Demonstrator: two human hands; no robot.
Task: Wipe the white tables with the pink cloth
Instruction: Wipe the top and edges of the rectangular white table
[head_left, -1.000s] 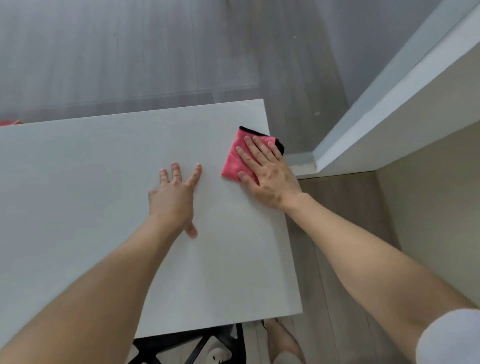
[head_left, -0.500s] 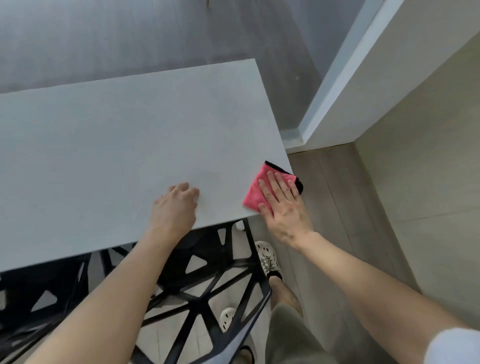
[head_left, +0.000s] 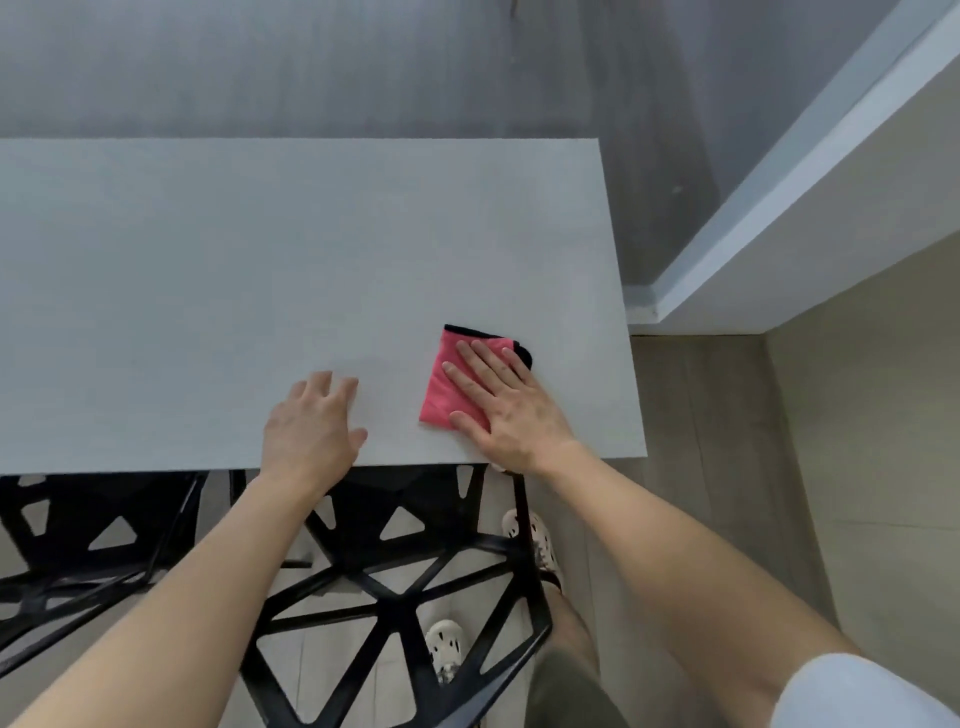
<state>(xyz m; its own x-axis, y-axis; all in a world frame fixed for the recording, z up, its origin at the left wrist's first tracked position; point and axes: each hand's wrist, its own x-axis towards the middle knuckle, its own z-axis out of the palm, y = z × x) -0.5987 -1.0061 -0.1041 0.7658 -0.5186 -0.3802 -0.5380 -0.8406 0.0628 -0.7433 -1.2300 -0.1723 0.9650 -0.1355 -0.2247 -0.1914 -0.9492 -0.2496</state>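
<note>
We note the pink cloth (head_left: 441, 392) folded to a rough square, soft nap, black trim along its far edge; it lies flat on the matte white table (head_left: 260, 249), near the near right corner. Right hand (head_left: 511, 410) presses on it, fingers straight and spread (grip released, nothing pinched); left hand (head_left: 311, 431) rests palm-down near the cloth, fingers relaxed, grip released. Below the near edge: black chair frame (head_left: 395, 587), triangular cut-outs.

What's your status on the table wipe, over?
Right hand flat on pink cloth, near front right corner of white table. Left hand open, resting on table. Black chair frame under near edge.
</note>
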